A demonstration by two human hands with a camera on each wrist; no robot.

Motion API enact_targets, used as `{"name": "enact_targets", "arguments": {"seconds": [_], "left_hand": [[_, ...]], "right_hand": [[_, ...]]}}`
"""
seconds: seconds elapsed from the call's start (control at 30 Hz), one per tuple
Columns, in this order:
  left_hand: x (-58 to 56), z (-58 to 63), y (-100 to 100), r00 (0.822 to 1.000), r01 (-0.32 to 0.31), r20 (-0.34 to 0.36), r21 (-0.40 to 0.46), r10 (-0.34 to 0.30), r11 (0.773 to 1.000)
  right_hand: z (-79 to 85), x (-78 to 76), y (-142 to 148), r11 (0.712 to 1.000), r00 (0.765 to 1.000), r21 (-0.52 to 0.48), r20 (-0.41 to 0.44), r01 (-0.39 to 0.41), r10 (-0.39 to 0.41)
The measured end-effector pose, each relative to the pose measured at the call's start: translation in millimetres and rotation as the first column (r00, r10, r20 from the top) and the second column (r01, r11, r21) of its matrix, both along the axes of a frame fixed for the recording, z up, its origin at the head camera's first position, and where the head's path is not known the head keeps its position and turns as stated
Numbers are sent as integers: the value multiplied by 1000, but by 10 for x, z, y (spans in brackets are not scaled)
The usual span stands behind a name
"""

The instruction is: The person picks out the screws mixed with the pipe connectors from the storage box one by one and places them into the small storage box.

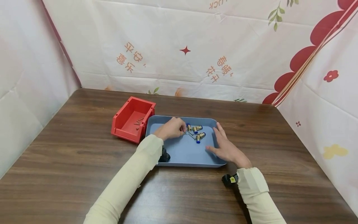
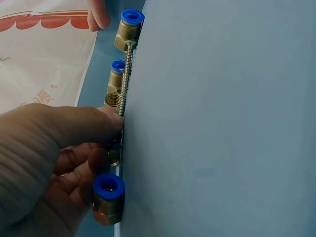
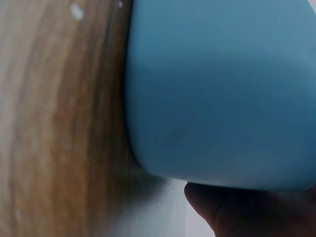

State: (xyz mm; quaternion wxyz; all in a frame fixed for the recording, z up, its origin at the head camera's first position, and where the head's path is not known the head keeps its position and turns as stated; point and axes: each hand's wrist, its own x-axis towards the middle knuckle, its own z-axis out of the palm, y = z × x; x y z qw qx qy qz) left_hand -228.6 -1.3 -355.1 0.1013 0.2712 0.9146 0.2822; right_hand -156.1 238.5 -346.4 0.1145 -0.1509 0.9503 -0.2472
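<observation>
In the head view my left hand (image 1: 172, 128) reaches over the blue tray (image 1: 185, 158), fingers curled by a cluster of brass fittings with blue collars (image 1: 199, 127) and thin screws (image 1: 191, 135). The left wrist view shows my thumb (image 2: 94, 123) against a long threaded screw (image 2: 126, 74), pinching it toward the curled fingers. One fitting (image 2: 108, 197) stands just below those fingers, with others beyond. My right hand (image 1: 227, 148) rests at the tray's right rim, fingers spread and holding no loose part. The right wrist view is mostly tray wall (image 3: 222, 98).
A red bin (image 1: 124, 134) stands left of the tray, close against it, with several screws (image 1: 139, 121) inside. Both sit on a dark wooden table (image 1: 70, 174). A printed white cloth (image 1: 167, 31) hangs behind the table and along its sides.
</observation>
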Motion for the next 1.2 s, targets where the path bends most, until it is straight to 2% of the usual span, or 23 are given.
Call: {"name": "enact_targets", "arguments": {"seconds": [0.23,0.57,0.97,1.2], "left_hand": [[22,-15,24,1000,6,-5,-16,-6,1000],[24,1,49,1000,-2,-7,11,2,1000],[34,28,54,999,22,-46,65,-19,998],[33,25,21,999,18,-46,119,-13,993]], "right_hand": [[2,9,18,1000,1000,5,-14,-7,7],[1,9,37,1000,1000,11,-13,-14,14],[13,9,41,1000,1000,12,-9,-11,11],[5,18,17,1000,1000,21,-5,-12,12]]}}
